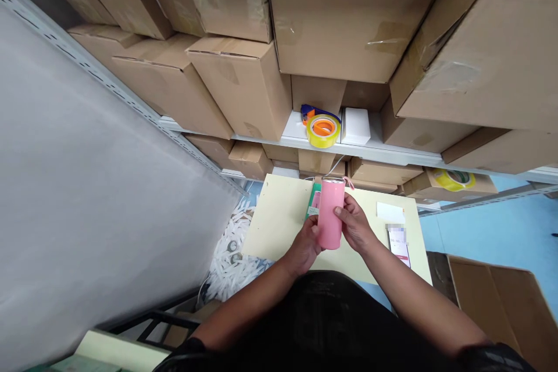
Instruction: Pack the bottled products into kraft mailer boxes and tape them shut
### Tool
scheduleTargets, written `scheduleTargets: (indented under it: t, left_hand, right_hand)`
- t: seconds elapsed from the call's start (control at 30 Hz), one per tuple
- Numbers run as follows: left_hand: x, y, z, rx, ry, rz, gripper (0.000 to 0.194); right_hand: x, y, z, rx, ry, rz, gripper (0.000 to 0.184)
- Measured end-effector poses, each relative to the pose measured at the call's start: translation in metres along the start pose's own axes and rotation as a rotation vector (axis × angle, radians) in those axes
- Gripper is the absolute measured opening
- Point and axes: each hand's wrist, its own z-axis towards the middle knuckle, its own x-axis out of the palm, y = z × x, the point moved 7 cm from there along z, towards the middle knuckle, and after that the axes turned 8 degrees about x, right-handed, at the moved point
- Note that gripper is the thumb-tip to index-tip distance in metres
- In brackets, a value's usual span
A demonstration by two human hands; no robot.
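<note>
A pink cylinder-shaped bottle (330,213) with a thin pink strap at its top is held upright above a pale yellow table (279,215). My left hand (306,247) grips its lower left side. My right hand (355,224) wraps round its right side, thumb on the front. Behind the bottle a green and pink item (314,200) lies on the table, mostly hidden.
A phone (399,243) and a white card (390,212) lie on the table's right part. A shelf (383,154) behind holds a yellow tape dispenser (321,126), a white box (356,126) and several cardboard boxes. White packing pieces (235,256) lie on the floor at left; an open carton (501,296) stands at right.
</note>
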Motion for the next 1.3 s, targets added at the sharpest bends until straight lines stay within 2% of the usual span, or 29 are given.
scheduleTargets:
  t: [0.1,0.23,0.37,0.43,0.53,0.6,0.67,0.77,0.87,0.97,1.03,1.17,1.3]
  left_hand:
    - [0.0,-0.003,0.001,0.027,0.017,0.031,0.051]
    - [-0.005,0.005,0.001,-0.075,0.034,-0.019,0.056]
    - [-0.006,0.016,0.0,-0.192,0.032,-0.037,0.06]
    - [-0.004,0.016,0.0,-0.176,0.013,-0.018,0.059]
    - [-0.003,0.006,0.002,-0.048,-0.015,0.077,0.056]
    - [-0.002,0.002,0.002,-0.002,-0.005,0.134,0.059]
    - [-0.005,0.004,0.002,-0.024,0.006,0.14,0.061]
    - [-0.007,0.017,-0.001,-0.134,0.04,0.078,0.068]
    - [-0.008,0.022,-0.002,-0.168,0.043,0.054,0.071]
    - [-0.01,0.01,0.0,-0.025,-0.023,0.143,0.058]
    - [-0.007,0.003,0.0,0.03,-0.008,0.204,0.057]
    - [-0.005,0.005,-0.001,-0.039,0.053,0.188,0.064]
    - [-0.01,0.02,-0.003,-0.159,0.093,0.107,0.07]
  right_hand:
    - [0.001,-0.002,0.001,0.017,0.033,-0.027,0.053]
    - [-0.004,-0.005,0.002,0.024,0.08,0.024,0.044]
    - [-0.005,-0.017,0.005,0.128,0.093,0.0,0.041]
    - [-0.005,-0.017,0.005,0.112,0.066,-0.024,0.044]
    - [-0.003,-0.009,0.004,0.007,0.03,-0.044,0.051]
    - [-0.001,-0.008,0.003,0.006,0.041,-0.048,0.053]
    - [0.0,-0.012,0.002,0.058,0.075,-0.025,0.051]
    - [0.0,-0.019,0.0,0.139,0.106,-0.015,0.049]
    - [-0.004,-0.016,0.001,0.088,0.029,-0.058,0.049]
    - [-0.01,-0.004,0.0,-0.079,-0.115,-0.091,0.063]
    - [-0.012,-0.001,-0.002,-0.124,-0.162,-0.135,0.069]
    - [-0.011,-0.005,-0.006,-0.053,-0.072,-0.139,0.06]
    - [-0.009,-0.015,-0.011,0.075,0.053,-0.042,0.053]
